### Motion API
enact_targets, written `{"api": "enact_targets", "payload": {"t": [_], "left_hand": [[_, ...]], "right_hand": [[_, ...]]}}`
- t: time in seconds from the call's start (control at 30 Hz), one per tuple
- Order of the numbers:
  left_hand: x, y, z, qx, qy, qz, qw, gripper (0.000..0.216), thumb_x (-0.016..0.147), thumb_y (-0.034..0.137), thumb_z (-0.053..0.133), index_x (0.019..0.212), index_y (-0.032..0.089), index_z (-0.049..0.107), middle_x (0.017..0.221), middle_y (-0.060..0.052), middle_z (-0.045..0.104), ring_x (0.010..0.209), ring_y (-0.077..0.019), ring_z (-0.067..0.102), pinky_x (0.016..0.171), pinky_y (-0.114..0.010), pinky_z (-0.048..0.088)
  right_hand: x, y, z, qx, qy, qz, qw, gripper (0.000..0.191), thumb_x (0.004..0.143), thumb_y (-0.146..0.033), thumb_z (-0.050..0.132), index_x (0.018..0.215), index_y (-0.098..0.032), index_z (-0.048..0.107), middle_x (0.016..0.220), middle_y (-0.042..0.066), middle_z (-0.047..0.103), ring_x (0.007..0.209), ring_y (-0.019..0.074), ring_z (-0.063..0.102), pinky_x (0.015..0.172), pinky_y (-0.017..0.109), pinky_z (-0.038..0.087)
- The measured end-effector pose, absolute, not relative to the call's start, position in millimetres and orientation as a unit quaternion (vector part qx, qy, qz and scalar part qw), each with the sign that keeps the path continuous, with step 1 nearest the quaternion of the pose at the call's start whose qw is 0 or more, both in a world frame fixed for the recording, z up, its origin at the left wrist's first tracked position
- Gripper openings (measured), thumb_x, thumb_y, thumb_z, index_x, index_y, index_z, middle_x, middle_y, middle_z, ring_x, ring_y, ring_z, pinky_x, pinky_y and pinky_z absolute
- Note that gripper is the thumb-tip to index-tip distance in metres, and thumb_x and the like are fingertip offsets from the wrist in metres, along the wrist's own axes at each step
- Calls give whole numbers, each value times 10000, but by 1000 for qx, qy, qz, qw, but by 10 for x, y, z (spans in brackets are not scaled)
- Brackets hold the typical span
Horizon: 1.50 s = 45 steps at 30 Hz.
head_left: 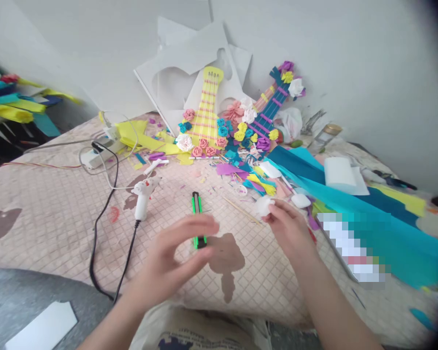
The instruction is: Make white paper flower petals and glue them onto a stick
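Wall (105,43) behind, quilted tabletop (58,194) w/ paper scraps. Yellow guitar (208,109) & blue guitar (264,119) leaned at back, flowers (203,144) on both; those looked approx. done. R hand (288,226) had white piece (263,206) pinched btwn thumb & fingers, right of cutter (196,206); piece joined to nothing visible, so prob. unfinished. L hand (178,248) empty, thumb & fingers spread apart over cutter. Glue gun (142,201) rested at left, unheld. Unclear: white piece's shape (blurred, partly covered), cutter's midsection (behind L hand), pixelated item (354,248) at right; forearms cut off at bottom.
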State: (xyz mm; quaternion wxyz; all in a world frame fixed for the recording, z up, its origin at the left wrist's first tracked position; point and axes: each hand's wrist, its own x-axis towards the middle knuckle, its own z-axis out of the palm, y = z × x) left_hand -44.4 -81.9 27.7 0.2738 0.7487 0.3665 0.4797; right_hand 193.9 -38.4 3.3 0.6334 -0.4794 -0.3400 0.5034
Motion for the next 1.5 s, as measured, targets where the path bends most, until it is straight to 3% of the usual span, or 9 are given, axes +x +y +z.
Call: {"api": "enact_targets", "payload": {"t": [0.17,0.37,0.47,0.6,0.97,1.1,1.2,1.37,1.5], "left_hand": [[-312,-650,244,779,342,450,272,249,816,134,547,1032,226,632,1112,-73,611,1059,-215,539,946,-424,412],[-375,-710,329,464,166,558,668,223,794,444,551,900,293,678,963,-37,670,956,-234,616,768,-356,535],[-435,-723,381,260,106,603,747,216,779,502,523,823,350,670,884,40,687,858,-150,646,612,-208,544],[-441,-708,390,169,105,624,755,152,763,446,556,806,349,664,913,86,687,902,-98,634,617,-133,521],[-405,-681,328,187,123,622,750,323,819,513,406,980,359,641,1171,94,605,1229,-169,441,824,-264,524],[-426,-722,342,148,152,657,723,320,857,486,381,983,328,629,1120,60,630,1102,-138,545,563,-128,534],[-449,-767,355,127,177,698,682,256,884,397,404,979,313,625,1038,44,651,890,-87,615,327,-40,391],[-462,-804,402,95,167,724,662,194,874,327,454,960,295,625,911,25,665,642,-67,595,233,-36,300],[-424,-791,398,73,192,722,660,215,889,342,420,968,283,611,901,19,659,603,-57,565,212,-33,243]], "right_hand": [[1764,-530,103,-467,-369,540,595,119,604,-243,737,711,-213,694,713,12,626,613,109,513,522,224,409],[1735,-612,146,-456,-373,557,586,123,605,-239,736,723,-231,704,676,0,619,602,104,510,537,227,413],[1731,-608,155,-466,-358,549,595,125,576,-238,742,694,-226,702,663,1,617,584,106,505,524,235,411],[1732,-608,154,-463,-348,557,595,140,557,-233,747,690,-221,705,652,0,617,565,100,501,508,229,405],[1769,-603,229,-368,-339,583,640,90,656,-171,671,726,-225,686,708,-17,633,661,100,551,602,218,473],[1725,-631,299,-344,-281,616,650,91,642,-210,683,730,-217,661,750,-18,626,665,107,550,695,284,511],[1673,-669,324,-313,-265,654,636,118,631,-228,691,739,-229,642,697,-29,579,638,108,527,695,309,516],[1605,-721,362,-275,-265,675,631,112,638,-231,686,729,-230,622,653,-44,522,586,84,485,726,305,509],[1440,-760,344,-268,-258,694,617,105,633,-263,681,698,-236,602,652,-39,504,566,93,470,703,311,507]]}}
